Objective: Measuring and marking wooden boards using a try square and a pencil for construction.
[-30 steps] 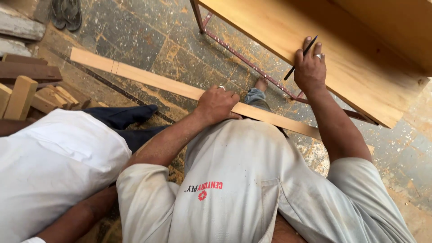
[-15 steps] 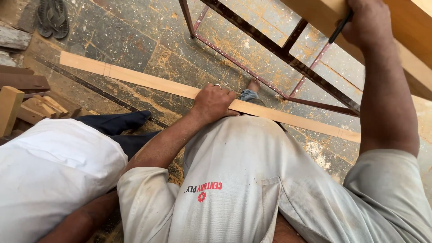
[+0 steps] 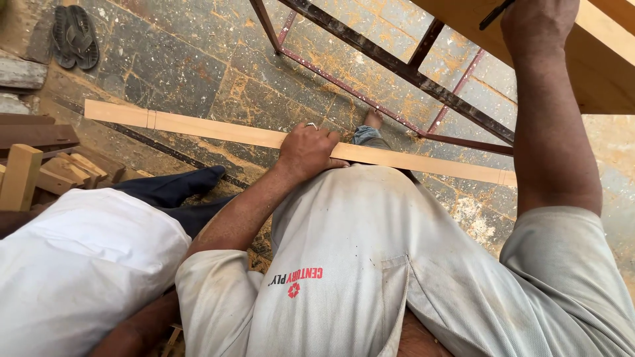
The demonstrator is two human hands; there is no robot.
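Note:
My left hand (image 3: 309, 151) grips a long thin pale wooden strip (image 3: 211, 130) that runs level across my front, from the left to past my right side. A ring shows on one finger. My right hand (image 3: 537, 23) is raised at the top right, shut on a dark pencil (image 3: 495, 14), and rests against the face of a large pale wooden board (image 3: 595, 59). That board sits on a rusty metal frame (image 3: 390, 63).
A person in a white shirt (image 3: 79, 264) and dark trousers crouches at my lower left. Wood offcuts (image 3: 40, 165) lie at the left edge. A pair of sandals (image 3: 74, 36) lies on the stone floor (image 3: 198, 59) at top left.
My view has tilted down and my right hand with the pencil has gone up to the top edge of the frame. The metal frame under the board has come into sight. The left hand stays on the strip.

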